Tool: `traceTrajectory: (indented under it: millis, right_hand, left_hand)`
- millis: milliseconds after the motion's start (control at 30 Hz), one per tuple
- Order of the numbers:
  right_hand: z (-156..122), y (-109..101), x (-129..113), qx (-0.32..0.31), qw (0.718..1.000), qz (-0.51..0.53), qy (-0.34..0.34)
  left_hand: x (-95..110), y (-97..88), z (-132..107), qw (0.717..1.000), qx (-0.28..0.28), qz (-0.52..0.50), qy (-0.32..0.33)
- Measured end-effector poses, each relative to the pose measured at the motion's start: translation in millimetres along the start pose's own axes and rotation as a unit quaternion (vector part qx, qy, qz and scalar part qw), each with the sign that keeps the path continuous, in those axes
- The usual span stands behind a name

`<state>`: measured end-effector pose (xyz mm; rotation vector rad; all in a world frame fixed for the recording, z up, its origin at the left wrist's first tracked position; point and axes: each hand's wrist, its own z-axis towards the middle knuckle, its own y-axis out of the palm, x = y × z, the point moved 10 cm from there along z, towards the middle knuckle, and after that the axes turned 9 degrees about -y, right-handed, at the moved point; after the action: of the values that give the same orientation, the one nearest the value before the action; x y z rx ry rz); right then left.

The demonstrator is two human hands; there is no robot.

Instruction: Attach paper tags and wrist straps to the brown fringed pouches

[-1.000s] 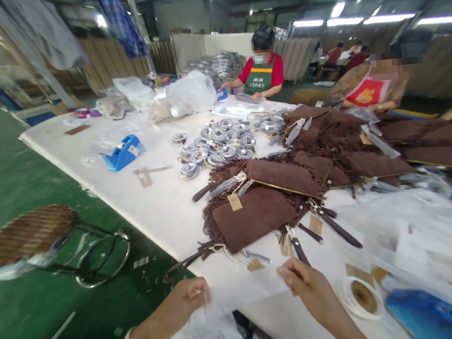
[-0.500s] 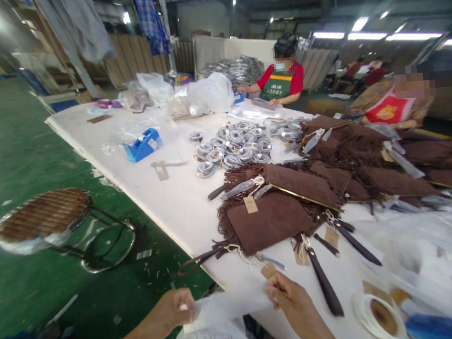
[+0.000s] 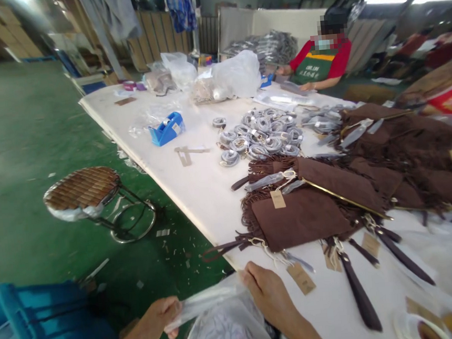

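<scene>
Between my two hands a translucent white plastic bag (image 3: 209, 302) is stretched by its folded edge, low in the view beside the table edge. My left hand (image 3: 165, 314) is closed on its left end, with a silver bracelet on the wrist. The right end is pinched by my right hand (image 3: 265, 287), whose fingertips are partly hidden. Just beyond my right hand lie brown fringed pouches (image 3: 299, 218) with tan paper tags (image 3: 301, 278) and dark wrist straps (image 3: 359, 292) hanging off them.
Coiled grey straps (image 3: 264, 134) and a blue tape dispenser (image 3: 167, 128) sit on the white table (image 3: 196, 193). A tape roll (image 3: 418, 329) is at the lower right. A stool (image 3: 81, 190) and blue crate (image 3: 45, 327) stand left. A co-worker (image 3: 319, 63) works across the table.
My view has turned left, bringing the blue crate further in. The plastic strip between my hands has gone from flat and wide to narrower and slanted, its left end lower.
</scene>
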<state>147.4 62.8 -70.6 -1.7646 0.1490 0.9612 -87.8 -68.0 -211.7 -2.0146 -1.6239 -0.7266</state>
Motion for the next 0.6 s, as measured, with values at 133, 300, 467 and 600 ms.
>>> traceTrajectory:
  millis: [133,300,467,600]
  right_hand:
    - [14.2,28.8,-21.7,-0.042,0.998,-0.028,-0.033]
    - [27.2,49.5,-42.5,-0.045,0.998,-0.012,-0.052]
    - [30.0,67.9,-19.5,0.01,0.983,0.174,0.056]
    - [13.4,100.4,14.2,0.076,0.852,0.461,0.239]
  left_hand:
    - [-0.3,-4.9,-5.2,0.998,-0.022,0.051,-0.003]
    - [75.1,15.7,6.5,0.981,-0.1,-0.116,0.12]
    - [87.0,32.9,24.0,0.977,-0.098,-0.175,0.075]
    - [72.2,12.4,22.7,0.982,-0.048,-0.165,0.073]
